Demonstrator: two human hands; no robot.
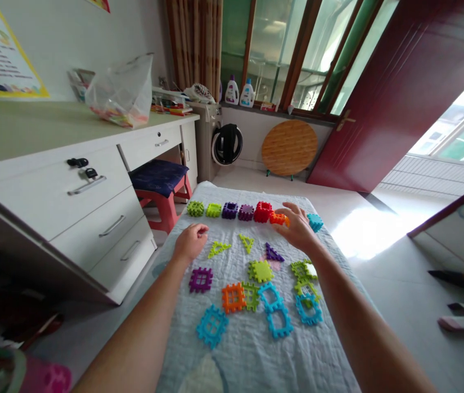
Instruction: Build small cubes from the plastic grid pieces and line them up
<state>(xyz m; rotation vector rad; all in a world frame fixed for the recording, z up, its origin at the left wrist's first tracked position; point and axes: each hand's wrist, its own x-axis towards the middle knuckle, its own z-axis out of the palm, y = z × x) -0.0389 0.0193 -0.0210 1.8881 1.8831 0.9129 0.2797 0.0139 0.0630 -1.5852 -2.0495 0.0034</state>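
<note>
Right hand (296, 225) half open, fingers over orange stack (278, 218); grip cannot be told, part of stack hidden. Left hand (191, 240) loosely curled, hold unclear. Open cloth (183, 360) between left hand and yellow-green triangle (219, 249).

Red is shown by the block stack (263, 212), orange by the windowed square tile (233, 298), and dark purple by the triangular tile (274, 252). The curtain (195, 43) is patterned in brown and tan; the door (363, 93) is coloured deep maroon.
</note>
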